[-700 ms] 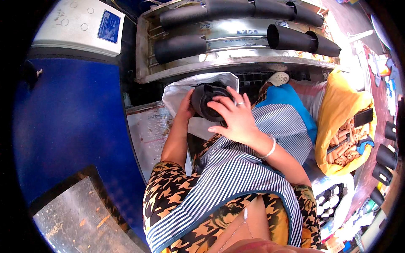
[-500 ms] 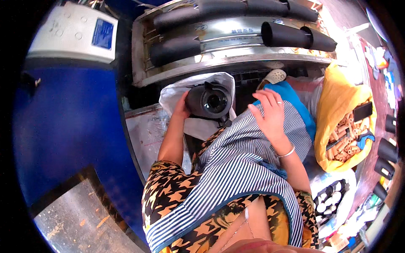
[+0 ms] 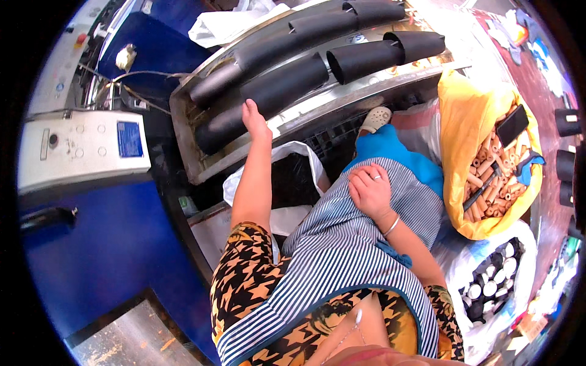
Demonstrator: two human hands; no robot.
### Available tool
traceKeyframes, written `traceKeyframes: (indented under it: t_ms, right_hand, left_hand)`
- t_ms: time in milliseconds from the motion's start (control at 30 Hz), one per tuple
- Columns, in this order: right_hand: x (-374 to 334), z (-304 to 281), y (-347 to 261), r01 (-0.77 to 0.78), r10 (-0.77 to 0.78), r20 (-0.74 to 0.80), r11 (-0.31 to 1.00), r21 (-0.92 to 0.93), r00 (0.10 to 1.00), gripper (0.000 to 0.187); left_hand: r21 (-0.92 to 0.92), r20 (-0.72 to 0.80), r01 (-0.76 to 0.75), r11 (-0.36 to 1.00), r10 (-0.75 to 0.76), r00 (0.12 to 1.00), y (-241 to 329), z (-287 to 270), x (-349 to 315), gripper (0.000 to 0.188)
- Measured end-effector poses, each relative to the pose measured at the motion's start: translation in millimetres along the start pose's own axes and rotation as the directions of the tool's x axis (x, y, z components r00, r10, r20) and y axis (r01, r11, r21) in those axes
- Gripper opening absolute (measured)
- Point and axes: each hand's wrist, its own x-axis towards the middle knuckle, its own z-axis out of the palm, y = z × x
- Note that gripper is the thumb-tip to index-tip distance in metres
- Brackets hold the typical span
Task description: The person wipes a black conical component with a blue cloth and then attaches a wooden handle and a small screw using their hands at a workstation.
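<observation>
left hand (image 3: 255,119) is stretched out to the metal tray (image 3: 183,143) of the machine, fingers loosely open and holding nothing, just resting against the nearest black tube (image 3: 259,100) where it lies on the tray. a few more black tubes (image 3: 378,52) lie in rows further back on the same tray, so as far as i can judge the loading side looks mostly done, with the near tube maybe just getting nudged into line. right hand (image 3: 369,192) is flat on the striped apron (image 3: 342,256) over the lap, empty, fingers relaxed and spread a bit, ring and bangle showing.

what's left looks like plenty: a yellow sack (image 3: 464,116) just to the right is packed with tan cardboard cores (image 3: 488,177), and a white bag (image 3: 488,287) below it holds dark rolls with white ends. a white plastic bag (image 3: 293,183) sits open between the tray and the knees. grey control box (image 3: 82,146) off to the left, well apart from both hands.
</observation>
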Motion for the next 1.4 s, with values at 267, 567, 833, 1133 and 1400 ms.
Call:
traceKeyframes:
  t_ms: [267,567,833,1133,1400]
  right_hand:
    - [3,-2,4,-0.013,0.015,-0.036,0.999,0.045,0.999,0.014]
    - [8,-1,5,-0.034,0.035,-0.027,0.999,0.032,0.999,0.015]
    - [7,3,-3,0.01,-0.007,-0.064,0.998,0.059,0.998,0.015]
    - [-3,9,-5,0.033,-0.027,-0.108,0.998,0.054,0.994,0.015]
    - [-23,-17,14,-0.009,0.053,-0.182,0.972,0.234,0.982,0.028]
  left_hand:
    - [0.392,0.076,-0.099,0.915,0.075,0.994,-66,13,42,0.048]
    - [0.534,0.727,-0.639,-0.554,-0.084,0.681,-33,-23,63,0.024]
    - [0.658,0.661,-0.547,-0.517,0.05,0.748,104,-104,100,0.026]
    - [0.863,0.394,-0.446,0.238,0.237,0.888,220,-125,25,0.035]
    - [0.68,0.727,-0.687,-0.257,0.358,0.586,184,-92,-16,0.035]
